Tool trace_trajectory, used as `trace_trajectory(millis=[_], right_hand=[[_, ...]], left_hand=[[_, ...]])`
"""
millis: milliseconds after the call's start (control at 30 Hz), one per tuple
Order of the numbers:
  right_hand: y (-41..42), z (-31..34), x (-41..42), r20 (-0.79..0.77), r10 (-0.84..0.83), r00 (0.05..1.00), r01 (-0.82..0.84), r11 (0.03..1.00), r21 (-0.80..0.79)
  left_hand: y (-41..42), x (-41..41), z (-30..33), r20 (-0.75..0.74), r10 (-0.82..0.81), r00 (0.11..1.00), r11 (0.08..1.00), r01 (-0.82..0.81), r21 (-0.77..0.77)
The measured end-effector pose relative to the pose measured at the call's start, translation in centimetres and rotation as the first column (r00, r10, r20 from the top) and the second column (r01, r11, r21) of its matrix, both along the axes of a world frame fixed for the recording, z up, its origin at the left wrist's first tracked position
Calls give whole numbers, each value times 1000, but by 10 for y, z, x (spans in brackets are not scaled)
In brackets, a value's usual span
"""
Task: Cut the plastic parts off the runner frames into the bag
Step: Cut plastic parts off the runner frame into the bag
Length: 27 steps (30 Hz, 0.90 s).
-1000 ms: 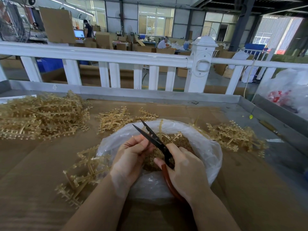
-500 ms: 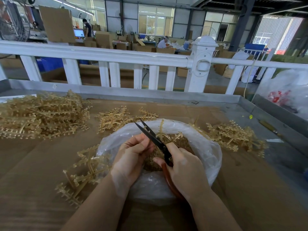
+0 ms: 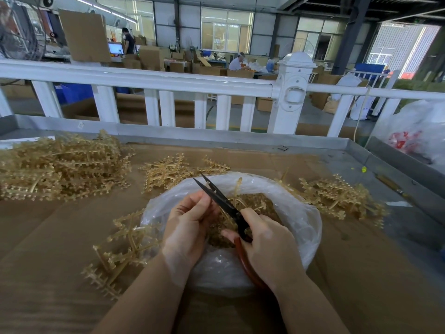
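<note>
A clear plastic bag (image 3: 303, 220) lies open on the cardboard, with cut tan parts (image 3: 262, 204) heaped inside. Over its mouth my left hand (image 3: 190, 222) pinches a thin tan runner frame (image 3: 237, 189) that rises out of the bag behind the blades. My right hand (image 3: 267, 247) grips black scissors (image 3: 216, 196) with red-brown handles; the blades are slightly apart and point up to the left, just above my left fingers.
A large heap of runner frames (image 3: 57, 167) lies at far left, a smaller one (image 3: 168, 172) behind the bag, another (image 3: 337, 196) at right, and one frame (image 3: 120, 249) left of the bag. A metal tray rim (image 3: 216, 138) and white railing (image 3: 154, 79) bound the far side.
The scissor blades have closed a little and shifted slightly. Both hands stay over the bag in nearly the same place.
</note>
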State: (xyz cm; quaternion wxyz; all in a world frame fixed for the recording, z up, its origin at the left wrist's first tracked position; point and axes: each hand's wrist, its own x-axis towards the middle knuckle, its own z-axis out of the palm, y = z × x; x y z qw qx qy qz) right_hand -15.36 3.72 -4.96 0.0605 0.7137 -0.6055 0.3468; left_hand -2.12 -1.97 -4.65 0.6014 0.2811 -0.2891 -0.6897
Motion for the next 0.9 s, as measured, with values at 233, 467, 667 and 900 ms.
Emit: trace_trajectory(millis=[233,467,667,900], right_hand=[[2,1,-1,33,-1,999,1,1000,0],[0,1,-2,27,17,999,-18,999,45],[0,1,-2,27,4,1000,-5,999,35],[1,1,-2,9,8,1000,-8,999,46]], left_hand=[[0,2,1,23,-62,998,998,63,-6],[1,1,0,4,-20,1000,1000,20,-9],[1,0,0,-33,28,999,999,-29,-17],[2,-2,1,17,72,997,997,-71,-29]])
